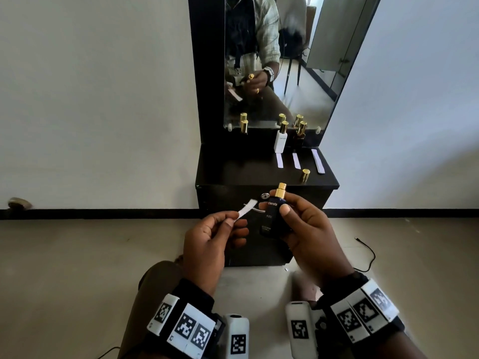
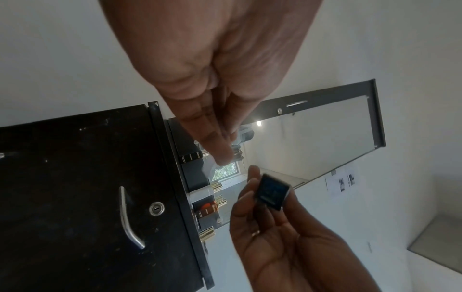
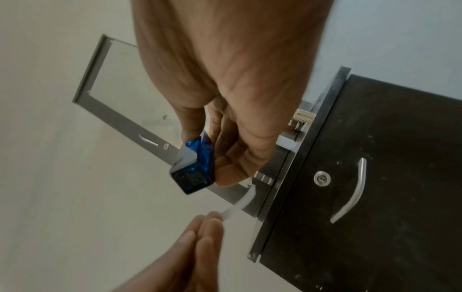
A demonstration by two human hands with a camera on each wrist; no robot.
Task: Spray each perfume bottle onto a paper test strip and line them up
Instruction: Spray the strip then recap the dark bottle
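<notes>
Head view: a dark blue rectangular glass perfume bottle (image 1: 275, 216), uncapped, is gripped by the right hand (image 1: 308, 229); a white paper test strip (image 1: 246, 209), somewhat blurred, is pinched by the left hand (image 1: 210, 239) just beside the nozzle, which should probably be aimed squarely at the strip's free end.

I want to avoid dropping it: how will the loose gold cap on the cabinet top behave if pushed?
The gold cap stands upright and alone on the cabinet top, so it probably tips easily. Being cylindrical, it would likely roll once down. It looks small and glossy, perhaps light and slippery.
</notes>
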